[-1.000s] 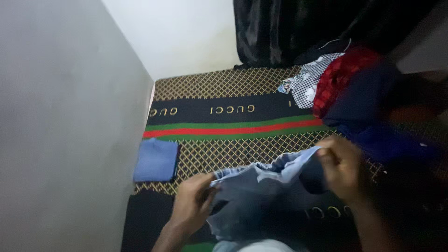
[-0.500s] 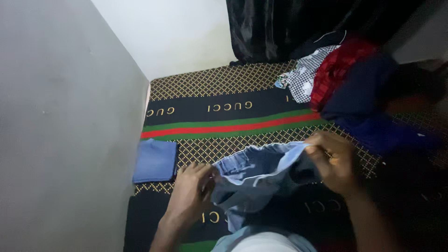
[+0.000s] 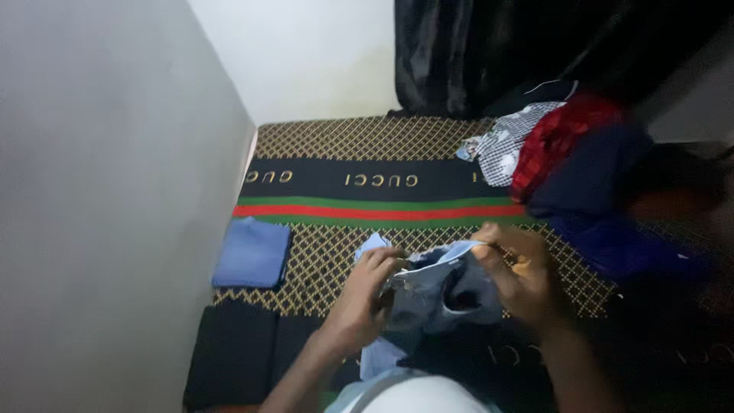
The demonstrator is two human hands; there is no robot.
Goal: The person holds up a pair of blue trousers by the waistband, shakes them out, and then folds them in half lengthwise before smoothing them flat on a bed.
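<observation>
A grey-white wall (image 3: 99, 191) fills the left of the view. Beside it, a folded blue cloth (image 3: 252, 253) lies flat on the patterned bedspread (image 3: 344, 141), which carries a gold lattice on dark ground, a black band and green and red stripes. A dark folded piece (image 3: 229, 356) lies just below the blue cloth, near the bottom edge.

In the lower middle, a light blue denim garment (image 3: 440, 287) is held up just above the bedspread between both hands. The left hand (image 3: 363, 298) is closed on the garment's left edge, with its fingers curled over the fabric. The right hand (image 3: 520, 279) is clamped on the top hem at the other side, the cloth pinched between thumb and fingers. The two hands are close together, and the denim is bunched between them; the exact kind of garment cannot be made out through the blur.

Further right, a heap of clothes (image 3: 581, 164) is piled on the bedspread: a checked black-and-white piece, a red one and dark blue ones. Behind it, a black curtain (image 3: 474, 53) hangs against the back wall.
</observation>
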